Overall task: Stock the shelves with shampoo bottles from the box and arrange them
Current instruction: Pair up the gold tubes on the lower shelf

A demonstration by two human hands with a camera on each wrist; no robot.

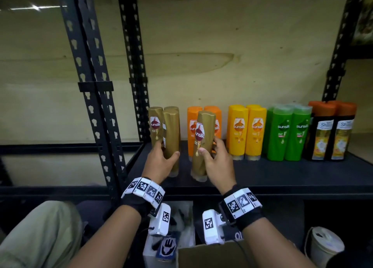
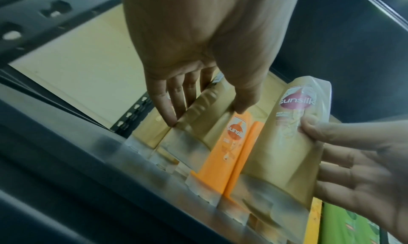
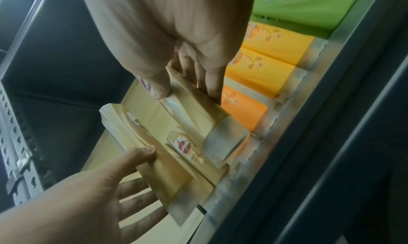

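A shop stockroom or store aisle, with shampoo being laid out on metal racking.

Dark steel shelving with slotted uprights [image 1: 94,98] is standing just left of the hands, backed by plain plywood panelling [image 1: 222,55]. On the shelf [image 1: 282,179] in front of the hands, many identical shampoo bottles are standing grouped by colour: gold ones [image 1: 161,126] beyond the left hand, then orange [image 1: 192,124], yellow [image 1: 246,132], green [image 1: 288,134] and black ones [image 1: 331,134] running off to the right of the right hand. A cardboard box [image 1: 207,255] is sitting below the wrists.
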